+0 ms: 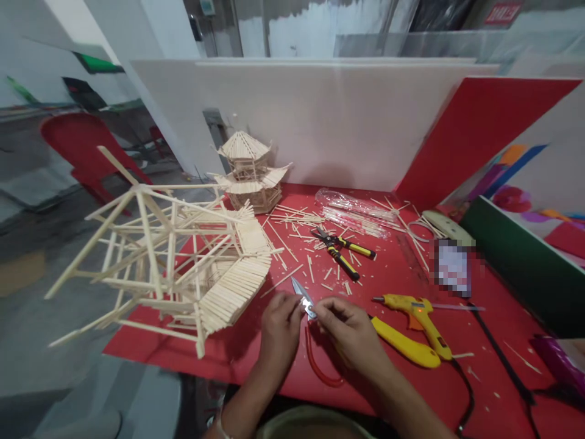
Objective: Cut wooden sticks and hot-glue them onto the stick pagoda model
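My right hand [350, 332] is closed around small thread snips [305, 300] with a red loop handle, the metal blades pointing up and left. My left hand [280, 326] is pinched close beside the blades, its fingertips pressed together on something too small to make out. Both hands hover over the red table [256, 366] near its front edge. A large wooden-stick roof frame [183, 262] lies just to the left of my left hand. A smaller finished stick pagoda [249, 174] stands at the back.
Yellow-handled pliers [340, 250], a yellow glue gun [418, 314] with a black cord, a bag of sticks [356, 210] and loose stick offcuts lie on the table. White and red boards [475, 128] wall the back. A red chair [82, 146] stands at left.
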Demonstrator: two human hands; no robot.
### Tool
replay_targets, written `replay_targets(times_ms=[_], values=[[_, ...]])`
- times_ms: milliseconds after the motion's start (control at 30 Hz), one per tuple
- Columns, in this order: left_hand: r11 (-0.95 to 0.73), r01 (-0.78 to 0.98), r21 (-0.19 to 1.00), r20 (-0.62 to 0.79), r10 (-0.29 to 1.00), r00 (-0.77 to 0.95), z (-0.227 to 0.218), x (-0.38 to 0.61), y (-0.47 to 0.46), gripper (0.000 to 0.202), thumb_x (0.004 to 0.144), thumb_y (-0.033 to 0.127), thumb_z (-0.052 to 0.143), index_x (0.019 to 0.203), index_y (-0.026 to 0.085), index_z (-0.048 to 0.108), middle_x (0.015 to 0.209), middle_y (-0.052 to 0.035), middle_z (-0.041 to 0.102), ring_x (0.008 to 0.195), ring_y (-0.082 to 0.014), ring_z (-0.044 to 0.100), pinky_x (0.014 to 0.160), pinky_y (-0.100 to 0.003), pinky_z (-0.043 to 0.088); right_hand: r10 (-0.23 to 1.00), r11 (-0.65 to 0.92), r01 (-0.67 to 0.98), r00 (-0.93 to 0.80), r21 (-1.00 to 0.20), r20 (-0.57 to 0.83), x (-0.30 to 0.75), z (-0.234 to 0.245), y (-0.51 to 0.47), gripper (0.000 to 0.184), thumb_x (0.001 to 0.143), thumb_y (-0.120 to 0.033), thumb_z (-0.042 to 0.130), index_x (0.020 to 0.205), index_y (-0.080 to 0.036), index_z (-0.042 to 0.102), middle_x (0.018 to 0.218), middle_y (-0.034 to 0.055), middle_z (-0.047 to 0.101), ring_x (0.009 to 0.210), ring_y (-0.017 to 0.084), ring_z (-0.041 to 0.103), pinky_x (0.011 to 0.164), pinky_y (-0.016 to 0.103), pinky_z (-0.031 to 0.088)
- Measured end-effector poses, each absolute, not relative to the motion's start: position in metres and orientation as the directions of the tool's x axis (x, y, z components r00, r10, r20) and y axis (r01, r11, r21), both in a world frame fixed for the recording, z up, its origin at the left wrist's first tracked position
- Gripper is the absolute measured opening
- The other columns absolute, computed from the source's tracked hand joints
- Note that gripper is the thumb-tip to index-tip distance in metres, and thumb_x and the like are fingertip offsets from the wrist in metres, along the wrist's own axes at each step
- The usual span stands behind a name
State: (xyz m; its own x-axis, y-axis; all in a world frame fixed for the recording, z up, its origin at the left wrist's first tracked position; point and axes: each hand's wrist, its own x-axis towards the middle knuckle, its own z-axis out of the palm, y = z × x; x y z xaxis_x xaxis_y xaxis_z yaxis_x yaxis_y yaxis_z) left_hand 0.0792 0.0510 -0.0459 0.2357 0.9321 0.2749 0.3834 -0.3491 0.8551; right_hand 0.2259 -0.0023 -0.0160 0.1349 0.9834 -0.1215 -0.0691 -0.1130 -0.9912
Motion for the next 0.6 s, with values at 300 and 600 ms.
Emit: replay_targets(times_ms=[300, 600], values=[[0.246, 0.017, 0.969, -0.237, 0.912, 0.335, -0.015, 0.079, 0.044, 0.028, 0.085, 0.045, 0.066, 0.086, 0.017, 0.071, 0.058, -0.0005, 0.061, 0.046, -0.0124, 0.053, 0.046, -0.023, 0.043, 0.986, 0.002, 0.127, 0.164, -0.992, 0.023, 0.238, -0.007, 0.002, 0.027, 0.088, -0.032, 0.065, 0.113, -0.024, 0.069, 0.09, 0.0019, 0.07, 0.079, 0.016, 0.066, 0.072, 0.027, 0.051], [0.51, 0.046, 0.859, -0.468, 0.745, 0.475, -0.01, 0.072, 0.035, 0.048, 0.063, 0.056, 0.084, 0.064, 0.01, 0.07, 0.048, -0.0084, 0.066, 0.034, -0.008, 0.049, 0.036, -0.018, 0.036, 0.928, 0.313, 0.802, -0.144, -0.508, 0.343, 0.241, 0.002, -0.017, 0.015, 0.093, -0.03, 0.062, 0.103, -0.02, 0.065, 0.085, 0.0041, 0.069, 0.076, 0.018, 0.063, 0.066, 0.027, 0.044]])
